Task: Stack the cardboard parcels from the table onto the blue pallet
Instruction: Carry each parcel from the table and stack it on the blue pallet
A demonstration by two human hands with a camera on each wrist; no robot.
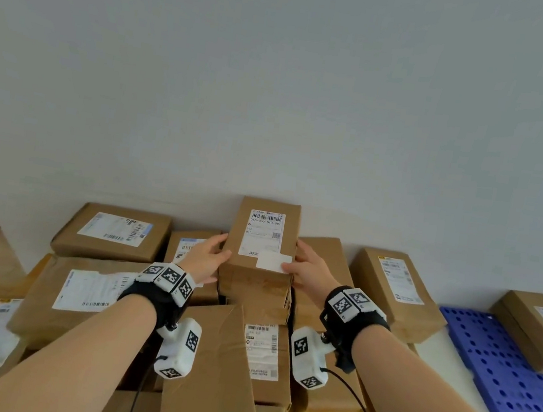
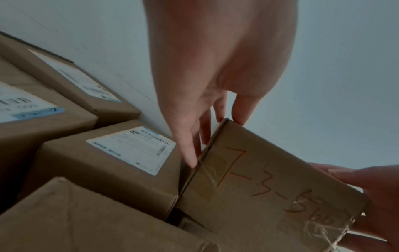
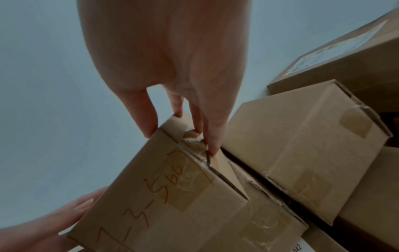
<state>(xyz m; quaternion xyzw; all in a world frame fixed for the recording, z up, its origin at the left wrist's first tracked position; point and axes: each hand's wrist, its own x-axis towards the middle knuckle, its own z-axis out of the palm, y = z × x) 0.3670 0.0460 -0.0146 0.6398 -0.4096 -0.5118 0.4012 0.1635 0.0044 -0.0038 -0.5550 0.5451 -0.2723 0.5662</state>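
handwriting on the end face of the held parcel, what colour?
Orange-red marker on the parcel, gripped by left hand and right hand. Clearest in left wrist view.

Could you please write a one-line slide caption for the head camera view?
Both hands, left hand and right hand, grip a labelled parcel atop the pile, blue pallet waiting at right.

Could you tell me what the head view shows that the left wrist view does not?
Only the head view shows the blue pallet at the right with one parcel on it, the shipping label on top of the held parcel, and the wrist-worn cameras. Only the left wrist view shows the orange handwritten marking on the held parcel's near face. Both show the left hand and right hand gripping that parcel from opposite sides, other labelled parcels beside it, and the pale wall.
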